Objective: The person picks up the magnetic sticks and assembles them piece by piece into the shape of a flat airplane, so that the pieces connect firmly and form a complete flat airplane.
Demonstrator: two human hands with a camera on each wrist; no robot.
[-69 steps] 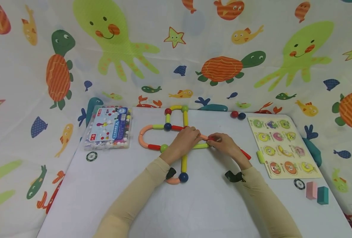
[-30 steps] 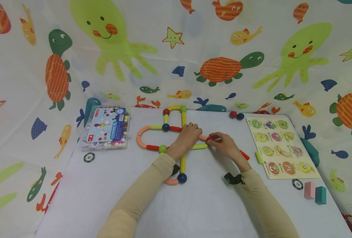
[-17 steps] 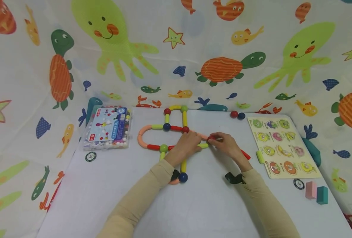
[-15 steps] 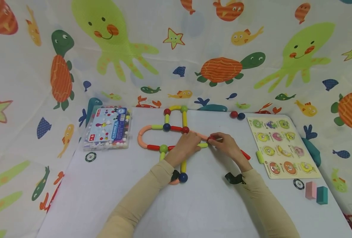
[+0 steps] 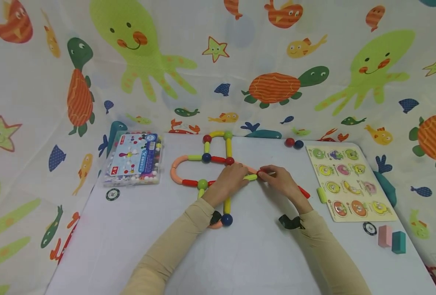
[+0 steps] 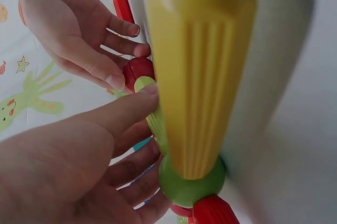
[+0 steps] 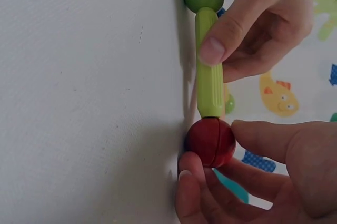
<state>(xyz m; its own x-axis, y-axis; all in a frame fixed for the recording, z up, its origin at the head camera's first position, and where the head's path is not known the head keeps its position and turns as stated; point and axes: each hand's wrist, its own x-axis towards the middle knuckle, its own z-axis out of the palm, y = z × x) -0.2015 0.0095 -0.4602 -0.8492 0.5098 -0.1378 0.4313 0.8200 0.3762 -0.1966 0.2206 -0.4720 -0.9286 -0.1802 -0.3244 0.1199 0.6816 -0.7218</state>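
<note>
My left hand [image 5: 230, 180] pinches a light green magnetic rod [image 7: 211, 89] between thumb and fingers. One end of this rod meets a green ball [image 6: 187, 184]; its other end touches a red ball [image 7: 213, 139]. The thumb and fingers of my right hand [image 5: 280, 180] hold that red ball, at the right end of a flat figure of magnetic rods and balls. A salmon curved rod [image 5: 250, 168] runs to the same ball from another red ball [image 5: 230, 161]. In the left wrist view, a yellow rod [image 6: 200, 92] fills the foreground. The left hand covers part of the figure's middle.
A boxed bead set [image 5: 133, 157] lies at the back left, near a round token [image 5: 112, 194]. A red rod [image 5: 304, 191] lies beyond my right wrist. Loose balls [image 5: 289, 142], a fruit puzzle board [image 5: 347, 182] and two blocks [image 5: 385, 236] stand at the right.
My left hand has shifted slightly toward me, uncovering the middle red ball, and now pinches the light green rod. That rod's right end has swung up against the red ball in my right hand.
</note>
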